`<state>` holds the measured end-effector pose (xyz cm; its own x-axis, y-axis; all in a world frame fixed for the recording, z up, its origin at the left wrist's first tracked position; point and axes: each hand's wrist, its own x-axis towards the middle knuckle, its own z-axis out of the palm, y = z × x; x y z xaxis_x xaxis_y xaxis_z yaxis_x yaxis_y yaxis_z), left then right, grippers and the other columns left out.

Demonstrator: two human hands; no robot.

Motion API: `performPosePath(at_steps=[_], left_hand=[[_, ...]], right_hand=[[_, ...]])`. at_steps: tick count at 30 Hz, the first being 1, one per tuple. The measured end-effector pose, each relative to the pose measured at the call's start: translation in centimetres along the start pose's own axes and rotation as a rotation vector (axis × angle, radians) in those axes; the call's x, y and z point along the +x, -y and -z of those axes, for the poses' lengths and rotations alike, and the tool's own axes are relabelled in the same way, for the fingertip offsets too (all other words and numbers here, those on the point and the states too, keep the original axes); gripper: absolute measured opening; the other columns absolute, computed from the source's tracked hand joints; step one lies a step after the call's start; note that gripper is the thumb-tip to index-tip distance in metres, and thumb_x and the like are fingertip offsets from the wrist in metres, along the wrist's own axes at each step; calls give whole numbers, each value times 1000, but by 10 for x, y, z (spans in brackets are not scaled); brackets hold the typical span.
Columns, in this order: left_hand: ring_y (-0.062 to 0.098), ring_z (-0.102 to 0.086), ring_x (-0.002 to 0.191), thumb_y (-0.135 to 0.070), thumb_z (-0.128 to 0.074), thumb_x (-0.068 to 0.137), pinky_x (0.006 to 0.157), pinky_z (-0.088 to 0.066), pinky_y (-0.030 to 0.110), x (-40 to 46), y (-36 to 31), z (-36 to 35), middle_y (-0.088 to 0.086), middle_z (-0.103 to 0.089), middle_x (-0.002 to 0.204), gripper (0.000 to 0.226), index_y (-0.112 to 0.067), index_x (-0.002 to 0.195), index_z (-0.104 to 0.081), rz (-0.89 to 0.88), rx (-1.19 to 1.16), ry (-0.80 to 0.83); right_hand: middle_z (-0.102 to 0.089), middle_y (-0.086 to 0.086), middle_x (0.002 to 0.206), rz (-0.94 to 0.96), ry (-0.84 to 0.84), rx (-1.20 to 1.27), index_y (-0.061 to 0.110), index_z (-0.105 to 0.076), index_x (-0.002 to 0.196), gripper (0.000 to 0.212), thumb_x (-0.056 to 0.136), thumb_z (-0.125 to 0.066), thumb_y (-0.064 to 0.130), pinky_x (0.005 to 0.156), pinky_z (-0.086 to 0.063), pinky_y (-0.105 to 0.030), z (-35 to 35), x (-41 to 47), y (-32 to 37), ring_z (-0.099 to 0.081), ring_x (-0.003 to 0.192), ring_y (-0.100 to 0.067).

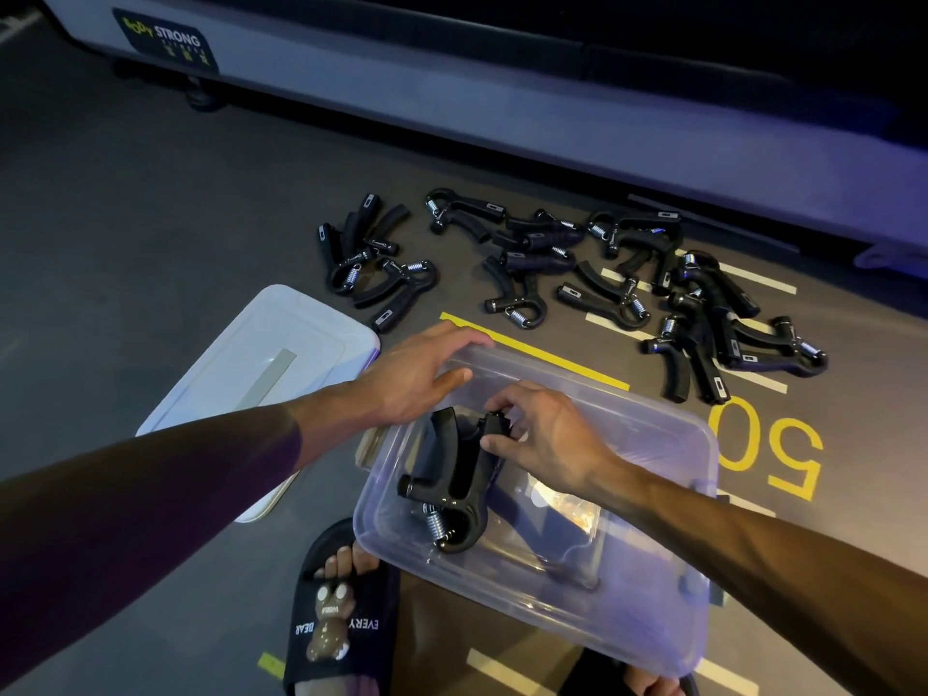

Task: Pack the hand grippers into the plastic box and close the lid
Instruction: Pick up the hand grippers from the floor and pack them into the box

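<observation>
Nearest the camera, a foot in a black slide sandal [341, 610] with a brown bear figure stands on the dark floor [125, 233], partly under the clear plastic box [653, 585]. The box is open, its walls see-through with a faint violet sheen. Inside it, at the left end, lies a hand gripper [452, 484]: black, two curved handles meeting at a rounded head with a coiled metal spring. The right hand [547, 439] pinches the tip of one handle between thumb and curled fingers. The left hand [417, 374] rests on the box's far left rim, its grip spread, fingers straight. Left of the box lies the white lid [261, 359], flat on the floor. Farther off, the remaining hand grippers [552, 263] lie scattered in loose heaps over yellow and white floor markings, before a grey machine base [452, 103] labelled "STRONG".
</observation>
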<state>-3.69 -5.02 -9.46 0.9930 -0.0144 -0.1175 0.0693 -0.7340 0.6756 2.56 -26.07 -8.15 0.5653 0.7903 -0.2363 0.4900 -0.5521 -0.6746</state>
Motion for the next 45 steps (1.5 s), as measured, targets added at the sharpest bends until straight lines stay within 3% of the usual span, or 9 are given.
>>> performPosePath(at_steps=[10,14,18,23,27,30,34,38,45], left_hand=[[9,-53,121,-28,-58,100,103,-45,36,0,1,0,-16,-49,126,39,-39,136,-49,-6,0,4],[8,-55,112,-32,-57,100,97,-44,31,1,1,0,-15,-52,120,32,-32,132,-55,-37,-2,-37],[5,-57,109,-45,-50,98,95,-44,26,5,-3,-1,-14,-60,118,36,-25,125,-63,3,-19,-81],[4,-65,98,-50,-55,98,92,-51,37,17,-3,1,-16,-70,99,25,-29,97,-70,52,-173,-95],[0,-47,62,-41,-60,99,64,-38,23,33,-6,5,-14,-52,63,37,-22,68,-60,78,-264,-65],[3,-34,56,-31,-62,99,55,-28,21,42,-4,3,-11,-38,58,43,-4,67,-59,125,-380,-30],[6,-32,57,-25,-63,99,55,-26,21,49,1,0,-11,-35,58,44,-11,59,-50,192,-495,30],[11,-30,61,-22,-62,100,58,-25,28,50,3,0,0,-32,62,45,-13,59,-46,195,-562,54],[11,-33,59,-30,-62,99,59,-29,28,50,6,-2,0,-35,61,44,-9,62,-48,184,-543,59]], right_hand=[[-52,5,122,1,47,-71,21,-54,127,48,87,-69,43,87,-43,-26,-5,-2,-3,-50,99,-10],[-62,7,109,60,16,-81,21,-62,114,27,93,-63,38,84,-45,-29,15,-1,5,-55,87,-7],[-68,12,73,11,-16,98,22,-70,95,8,95,-63,26,67,-54,-28,47,13,2,-66,62,0],[-72,-9,79,-125,-111,309,13,-69,92,8,95,-62,14,46,-53,-31,76,46,-27,-68,54,-22],[-75,-9,81,-240,-93,174,24,-68,82,20,87,-57,9,55,-56,-31,92,81,-67,-72,61,-21],[-72,4,80,-240,-99,43,27,-70,87,21,86,-56,11,69,-51,-28,94,110,-83,-63,62,-7],[-73,-1,104,-150,-141,-144,23,-69,113,31,84,-60,18,87,-53,-33,88,162,-87,-66,90,-19],[-62,-5,126,-136,-79,-381,31,-51,135,53,85,-65,26,90,-50,-41,74,204,-77,-60,115,-32],[-60,-10,128,-136,-50,-784,25,-37,143,54,95,-59,34,77,-46,-41,57,232,-66,-63,111,-37]])
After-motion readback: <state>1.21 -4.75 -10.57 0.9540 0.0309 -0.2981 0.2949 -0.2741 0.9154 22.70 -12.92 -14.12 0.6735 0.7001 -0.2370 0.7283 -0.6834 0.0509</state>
